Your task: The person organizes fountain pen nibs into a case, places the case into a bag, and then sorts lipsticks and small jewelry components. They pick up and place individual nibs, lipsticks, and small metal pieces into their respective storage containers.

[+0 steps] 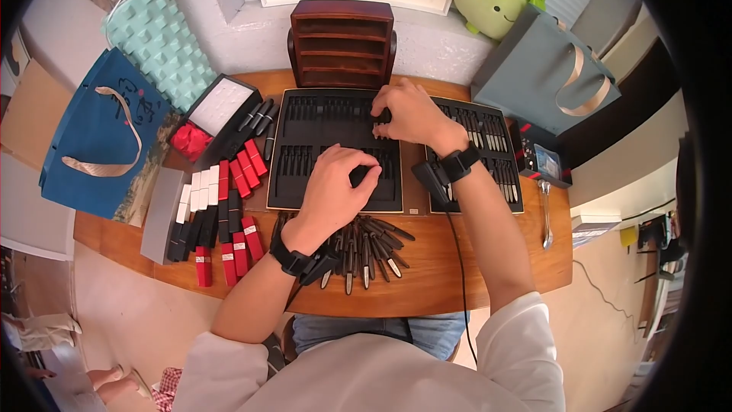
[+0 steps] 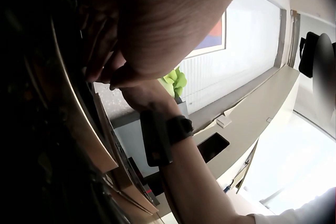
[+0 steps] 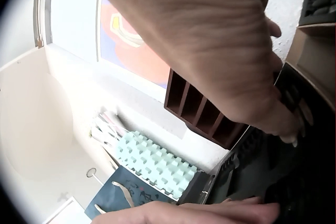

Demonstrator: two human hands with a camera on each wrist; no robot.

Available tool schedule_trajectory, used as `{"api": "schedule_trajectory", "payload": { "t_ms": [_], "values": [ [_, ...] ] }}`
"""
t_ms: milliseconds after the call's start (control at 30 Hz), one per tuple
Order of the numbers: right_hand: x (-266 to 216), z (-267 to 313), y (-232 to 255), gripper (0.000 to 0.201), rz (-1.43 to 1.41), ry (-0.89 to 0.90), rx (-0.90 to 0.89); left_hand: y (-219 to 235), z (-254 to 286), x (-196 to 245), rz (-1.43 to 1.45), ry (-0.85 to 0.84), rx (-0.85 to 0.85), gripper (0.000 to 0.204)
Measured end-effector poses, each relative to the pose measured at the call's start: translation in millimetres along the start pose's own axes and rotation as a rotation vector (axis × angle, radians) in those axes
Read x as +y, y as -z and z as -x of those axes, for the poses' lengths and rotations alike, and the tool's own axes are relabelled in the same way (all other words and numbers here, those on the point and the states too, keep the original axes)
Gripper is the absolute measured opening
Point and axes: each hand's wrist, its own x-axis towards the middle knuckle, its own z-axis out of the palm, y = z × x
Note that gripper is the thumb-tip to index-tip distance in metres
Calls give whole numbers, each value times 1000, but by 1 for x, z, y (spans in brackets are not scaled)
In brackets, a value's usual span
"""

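Observation:
Two black slotted trays with gold edges lie side by side: a left tray (image 1: 335, 131) and a right tray (image 1: 467, 154). My left hand (image 1: 337, 187) is over the left tray's lower section, its fingers fairly straight in the right wrist view. At that tray's upper right corner my right hand (image 1: 415, 113) reaches down, thumb and fingers bent inward; I cannot tell what is between them. Small pale pieces (image 3: 304, 111) show blurred by its fingertips. Slender dark pen-like items with silvery tips (image 1: 366, 252) are heaped in front of the tray.
Red, white and black small boxes (image 1: 236, 248) crowd the left side, near a blue paper bag (image 1: 107, 137). Behind the trays stands a dark wooden rack (image 1: 341, 42). A grey-blue bag (image 1: 526, 69) and a spoon (image 1: 546, 214) are at the right. A cable (image 1: 461, 275) trails from the right wrist.

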Motion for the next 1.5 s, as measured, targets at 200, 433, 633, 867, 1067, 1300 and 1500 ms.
{"api": "schedule_trajectory", "payload": {
  "t_ms": [200,433,633,867,1067,1300,1500],
  "values": [
    [5,16,1,31,7,106,113,-1,0,-1,6,-13,7,12],
    [-7,80,33,26,-105,173,335,2,0,5,-6,-16,24,11],
    [-58,148,36,19,-377,111,-138,1,0,6,-12,-38,35,10],
    [-61,167,0,18,-315,95,-143,3,-2,7,-4,-38,31,9],
    [-50,171,8,14,-316,113,55,6,-1,16,212,53,-26,12],
    [-35,166,20,19,-357,139,291,3,4,21,529,74,-301,16],
    [-35,162,9,19,-496,153,447,0,7,24,697,253,-327,21]
  ]
}}
